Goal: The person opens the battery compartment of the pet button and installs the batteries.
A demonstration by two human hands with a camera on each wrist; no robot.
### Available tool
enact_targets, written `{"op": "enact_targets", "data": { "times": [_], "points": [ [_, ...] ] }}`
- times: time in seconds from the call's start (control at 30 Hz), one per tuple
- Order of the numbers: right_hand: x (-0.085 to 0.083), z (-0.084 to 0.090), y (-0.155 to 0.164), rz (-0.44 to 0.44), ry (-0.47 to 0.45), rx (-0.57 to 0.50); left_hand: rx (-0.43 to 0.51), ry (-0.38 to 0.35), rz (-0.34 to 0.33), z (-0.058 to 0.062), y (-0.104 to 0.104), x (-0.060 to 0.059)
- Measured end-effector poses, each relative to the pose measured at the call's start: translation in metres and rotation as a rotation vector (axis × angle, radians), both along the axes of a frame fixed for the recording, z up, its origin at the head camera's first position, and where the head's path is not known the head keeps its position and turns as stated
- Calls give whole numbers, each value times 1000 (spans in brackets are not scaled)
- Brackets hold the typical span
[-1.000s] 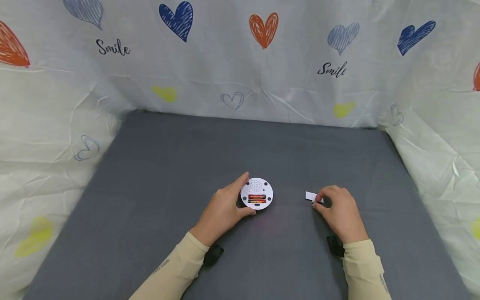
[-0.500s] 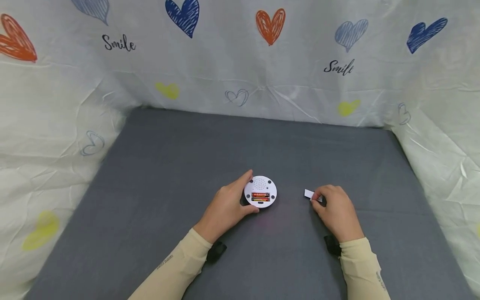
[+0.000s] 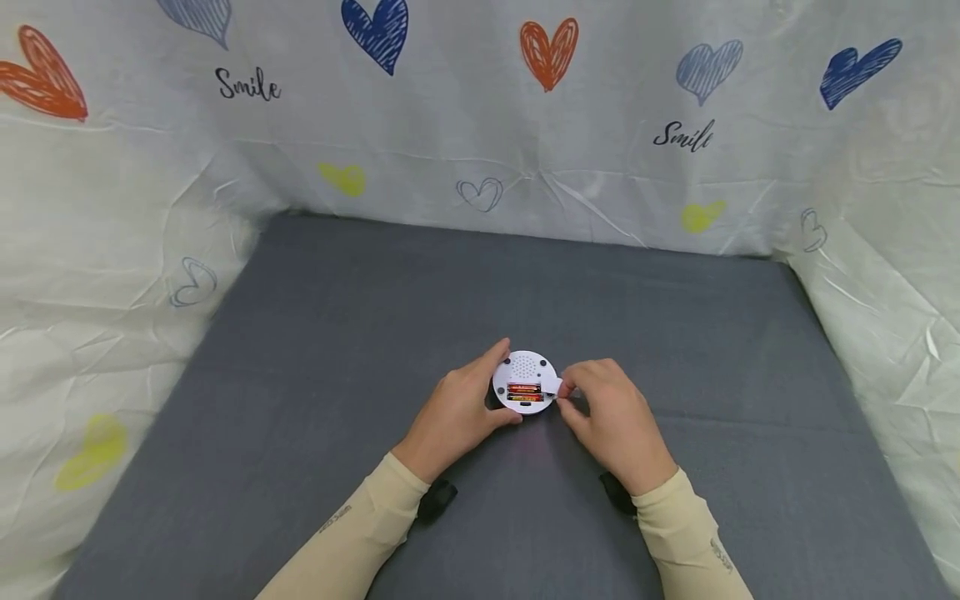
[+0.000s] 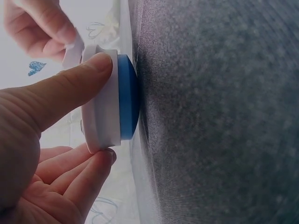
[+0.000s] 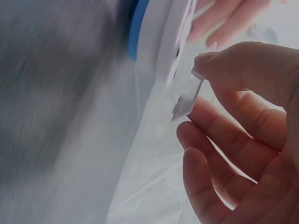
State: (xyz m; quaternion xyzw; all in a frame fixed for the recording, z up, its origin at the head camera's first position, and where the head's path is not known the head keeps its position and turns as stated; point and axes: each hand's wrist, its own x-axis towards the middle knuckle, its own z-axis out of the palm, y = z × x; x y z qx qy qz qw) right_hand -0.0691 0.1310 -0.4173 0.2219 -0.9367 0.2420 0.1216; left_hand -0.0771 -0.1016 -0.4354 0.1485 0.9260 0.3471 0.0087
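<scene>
My left hand (image 3: 459,408) holds a round white device (image 3: 524,363) at its left side, thumb and fingers gripping the rim. Its underside faces up, with small dark feet, a patch of speaker holes and an uncovered compartment holding two red-and-orange batteries (image 3: 524,392). In the left wrist view a blue dome (image 4: 129,98) forms the device's lower side, close over the cloth. Between thumb and fingertips my right hand (image 3: 611,414) pinches a small white battery cover (image 3: 551,386), which overlaps the device's right edge in the head view. A small gap separates cover and device in the right wrist view.
A dark grey cloth (image 3: 420,292) covers the table. White sheeting (image 3: 420,125) printed with hearts and "Smile" lettering hangs at the back and both sides. Dark wrist cameras, such as the left one (image 3: 437,500), sit under the sleeves.
My right hand has carried the battery cover leftward from well right of the device to its right edge. The left hand keeps its grip on the device, and the head view has shifted slightly.
</scene>
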Motion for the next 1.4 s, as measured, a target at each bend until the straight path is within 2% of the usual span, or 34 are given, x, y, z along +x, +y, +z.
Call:
{"op": "enact_targets", "data": {
  "times": [0.37,1.4],
  "points": [
    [0,-6,-29,103,47,12,12,-7,-17,1,0,1],
    [-1,-15,-34,93,93,-24,15,18,-31,-1,-2,2]
  ]
}}
